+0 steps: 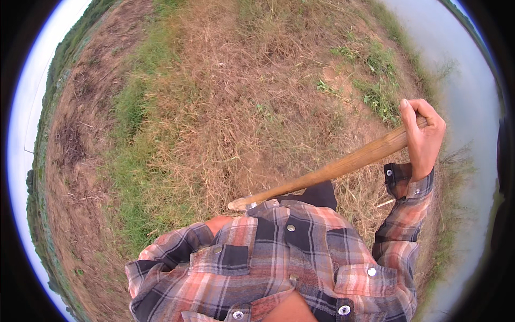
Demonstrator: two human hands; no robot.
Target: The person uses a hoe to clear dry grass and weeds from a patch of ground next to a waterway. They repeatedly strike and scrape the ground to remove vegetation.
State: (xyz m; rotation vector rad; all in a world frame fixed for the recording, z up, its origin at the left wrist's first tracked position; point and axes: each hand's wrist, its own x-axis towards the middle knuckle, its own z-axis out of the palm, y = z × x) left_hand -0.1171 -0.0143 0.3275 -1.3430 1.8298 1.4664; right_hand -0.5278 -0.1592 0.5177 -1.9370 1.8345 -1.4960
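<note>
At the right, my right hand (428, 129) is closed around the thicker end of a smooth wooden pole (334, 169). The pole slants down to the left across the front of my body, and its pale, rough-looking far end (238, 204) lies just beyond my plaid shirt (281, 237). Only a small patch of skin of my left hand or wrist (219, 223) shows past the left sleeve, close to that far end. The fingers are hidden, so their grip cannot be made out. Dark cloth, perhaps trousers (320, 195), shows beneath the pole.
Dry, flattened grass (241, 112) covers the ground ahead. A strip of green grass (132, 161) runs along the left, with bare brown soil (76, 161) beyond it. Leafy green weeds (380, 92) grow at the right, near a grassy bank beside grey water (462, 108).
</note>
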